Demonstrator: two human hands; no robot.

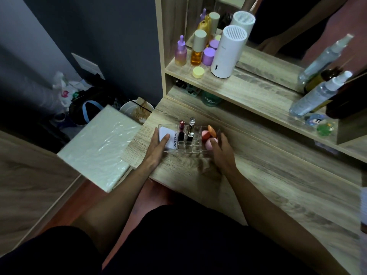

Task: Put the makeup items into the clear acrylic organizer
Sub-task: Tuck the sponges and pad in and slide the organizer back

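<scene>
Wood-grain vanity desk (pixel 258 171) fills the centre and right of the frame, and the clear acrylic organizer (pixel 188 139) is set at its left edge. A white compact (pixel 167 136) is pressed into the left compartment by the left hand (pixel 158 147), fingers flat. A pink makeup sponge (pixel 211 144) is pinched by the right hand (pixel 222 151) at the right compartment, its rounded end pointing up-frame; that hand is judged nearer.

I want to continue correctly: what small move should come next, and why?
Probably let the right hand press the round pink sponge down into the clear acrylic organizer, since the sponge seems to sit high at its right end and the fingers touch it.
</scene>
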